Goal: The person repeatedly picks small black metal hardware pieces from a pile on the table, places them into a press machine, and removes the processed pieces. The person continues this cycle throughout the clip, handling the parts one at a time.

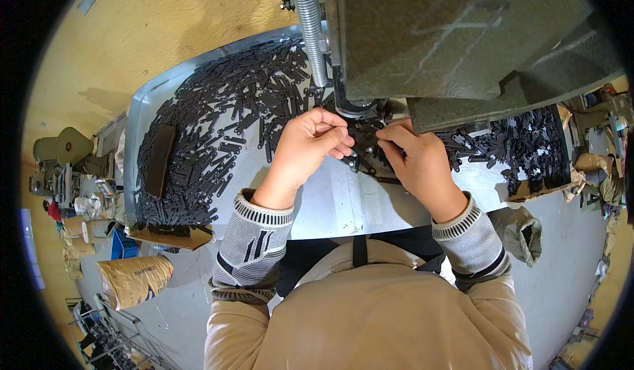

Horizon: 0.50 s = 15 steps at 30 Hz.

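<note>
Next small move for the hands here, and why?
I'd probably ease the left hand and right hand slightly back toward the body: in this view both appear close to the lower end of the big dark machine, with dark flat parts nearby. Whether either grips a part isn't clear.

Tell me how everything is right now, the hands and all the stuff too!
Left bare hand: fingers curled
Right bare hand: fingers bent
Flat black strips: heaped and scattered
Dark brown rectangular block: resting on strips
Silver coiled metal spring: upright
Pale rumpled sack: mouth open
</note>
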{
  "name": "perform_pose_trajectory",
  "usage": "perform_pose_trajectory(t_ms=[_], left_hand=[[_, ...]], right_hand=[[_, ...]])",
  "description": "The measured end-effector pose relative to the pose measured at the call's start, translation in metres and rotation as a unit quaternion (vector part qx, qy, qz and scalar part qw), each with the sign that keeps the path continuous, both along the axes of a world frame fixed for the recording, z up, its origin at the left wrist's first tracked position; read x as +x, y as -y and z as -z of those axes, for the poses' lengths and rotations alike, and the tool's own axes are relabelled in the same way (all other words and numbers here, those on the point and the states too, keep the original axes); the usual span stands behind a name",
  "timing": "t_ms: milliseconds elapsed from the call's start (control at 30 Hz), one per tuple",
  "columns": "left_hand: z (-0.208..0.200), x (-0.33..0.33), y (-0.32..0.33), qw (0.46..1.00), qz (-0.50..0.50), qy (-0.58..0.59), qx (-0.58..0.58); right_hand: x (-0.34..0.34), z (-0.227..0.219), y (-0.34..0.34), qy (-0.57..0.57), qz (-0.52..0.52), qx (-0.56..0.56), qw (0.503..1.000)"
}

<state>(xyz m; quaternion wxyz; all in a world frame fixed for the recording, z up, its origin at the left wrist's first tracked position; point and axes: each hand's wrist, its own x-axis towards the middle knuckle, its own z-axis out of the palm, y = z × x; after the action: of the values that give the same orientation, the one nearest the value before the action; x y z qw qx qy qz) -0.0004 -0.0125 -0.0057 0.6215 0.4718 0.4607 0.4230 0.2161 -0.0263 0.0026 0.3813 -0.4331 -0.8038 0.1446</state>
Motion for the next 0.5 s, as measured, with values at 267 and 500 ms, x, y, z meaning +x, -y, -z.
perform_pose_trajectory(t_ms=[267,500], left_hand=[[-0.002,0.001,0.000,0.999,-0.005,-0.036,-0.009],[-0.001,0.000,-0.002,1.000,-0.016,-0.010,-0.015]], right_hand=[[0.049,-0.017,0.020,-0.047,0.045,-0.106,0.992],[0.061,-0.007,0.053,0.033,0.038,-0.092,0.995]])
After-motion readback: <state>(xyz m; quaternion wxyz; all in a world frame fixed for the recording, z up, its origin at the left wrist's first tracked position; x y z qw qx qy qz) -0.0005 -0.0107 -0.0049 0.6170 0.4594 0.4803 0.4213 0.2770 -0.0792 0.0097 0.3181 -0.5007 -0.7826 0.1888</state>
